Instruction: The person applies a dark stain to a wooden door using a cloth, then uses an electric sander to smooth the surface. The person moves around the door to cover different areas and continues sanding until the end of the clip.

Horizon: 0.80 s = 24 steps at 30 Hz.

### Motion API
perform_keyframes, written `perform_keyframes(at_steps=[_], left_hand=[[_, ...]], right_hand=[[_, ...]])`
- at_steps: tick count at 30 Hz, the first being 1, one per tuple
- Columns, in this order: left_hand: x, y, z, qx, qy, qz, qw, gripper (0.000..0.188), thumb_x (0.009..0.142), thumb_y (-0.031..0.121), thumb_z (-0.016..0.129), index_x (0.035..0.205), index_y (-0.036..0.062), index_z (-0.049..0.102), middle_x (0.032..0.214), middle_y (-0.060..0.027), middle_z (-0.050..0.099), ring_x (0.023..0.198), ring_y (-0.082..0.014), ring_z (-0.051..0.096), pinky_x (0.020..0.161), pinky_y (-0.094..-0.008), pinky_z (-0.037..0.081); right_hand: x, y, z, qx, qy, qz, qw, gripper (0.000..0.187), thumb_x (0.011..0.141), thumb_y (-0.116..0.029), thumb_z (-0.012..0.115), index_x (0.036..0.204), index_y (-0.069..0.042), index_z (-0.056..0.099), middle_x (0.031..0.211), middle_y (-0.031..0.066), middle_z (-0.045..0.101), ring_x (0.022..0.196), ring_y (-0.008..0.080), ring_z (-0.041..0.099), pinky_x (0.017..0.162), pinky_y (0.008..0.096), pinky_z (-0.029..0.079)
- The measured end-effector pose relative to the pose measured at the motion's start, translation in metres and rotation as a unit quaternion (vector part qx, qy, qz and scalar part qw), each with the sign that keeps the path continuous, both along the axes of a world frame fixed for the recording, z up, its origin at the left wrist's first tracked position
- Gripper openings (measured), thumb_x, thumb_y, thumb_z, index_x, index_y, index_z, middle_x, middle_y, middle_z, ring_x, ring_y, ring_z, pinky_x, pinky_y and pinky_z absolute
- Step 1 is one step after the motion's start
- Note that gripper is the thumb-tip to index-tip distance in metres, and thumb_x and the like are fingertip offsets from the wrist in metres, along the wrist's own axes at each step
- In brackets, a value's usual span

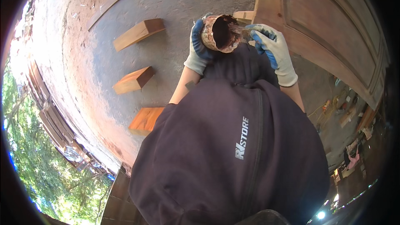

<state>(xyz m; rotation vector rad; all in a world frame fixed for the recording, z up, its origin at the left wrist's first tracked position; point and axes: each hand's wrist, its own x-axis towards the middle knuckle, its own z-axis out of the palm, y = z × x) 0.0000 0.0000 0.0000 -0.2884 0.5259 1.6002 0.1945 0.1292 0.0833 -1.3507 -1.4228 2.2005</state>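
Note:
My left hand (198, 46), in a white glove with blue palm coating, is wrapped round the side of a round can (208, 34). The can is tilted so that its dark mouth faces right, and reddish-brown crust coats its wall and ragged rim. At that rim, my right hand (273, 49), gloved alike, pinches what looks like a paintbrush (242, 31) with brown-stained bristles. The fingers partly hide its handle. What lies inside the can is too dark to make out. Both hands are in front of my dark-clothed body.
A large panelled wooden door (329, 29) lies to the right of my hands. Three wooden blocks, among them the middle block (132, 81), sit on the grey floor (179, 75) at left. A long wooden strip (118, 1) lies beyond them. Scattered odds and ends are at lower right.

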Motion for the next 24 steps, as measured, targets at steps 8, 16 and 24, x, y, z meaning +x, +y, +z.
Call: perform_keyframes(at_steps=[8, 16, 24], left_hand=[[0.009, 0.012, -0.001, -0.027, 0.089, 0.005, 0.996, 0.051, 0.097, 0.038, 0.062, 0.135, 0.0058, 0.053, 0.129, -0.0138, 0.062, 0.117, -0.0287, 0.062, 0.104, -0.0456, 0.051], [0.0, 0.001, -0.008, -0.021, 0.034, -0.005, 0.999, 0.052, 0.097, 0.037, 0.061, 0.135, 0.002, 0.053, 0.125, -0.0155, 0.064, 0.115, -0.0279, 0.064, 0.105, -0.0438, 0.051], [-0.002, 0.001, -0.008, -0.008, 0.006, -0.003, 1.0, 0.049, 0.097, 0.04, 0.059, 0.132, 0.0046, 0.057, 0.125, -0.0152, 0.065, 0.115, -0.0292, 0.064, 0.103, -0.0468, 0.052]], right_hand=[[-0.028, -0.016, 0.006, 0.585, -0.096, 0.118, 0.796, 0.016, 0.089, -0.015, 0.07, 0.104, -0.01, 0.07, 0.088, 0.0014, 0.069, 0.076, 0.0163, 0.067, 0.068, 0.0306, 0.053], [-0.05, -0.029, -0.006, 0.613, -0.109, 0.317, 0.715, 0.013, 0.085, -0.016, 0.065, 0.097, -0.01, 0.068, 0.093, 0.0047, 0.068, 0.09, 0.0234, 0.068, 0.078, 0.0368, 0.054], [-0.045, -0.015, 0.011, 0.539, -0.09, 0.209, 0.811, 0.015, 0.088, -0.017, 0.067, 0.1, -0.011, 0.071, 0.093, 0.0048, 0.072, 0.082, 0.0217, 0.069, 0.074, 0.0362, 0.054]])
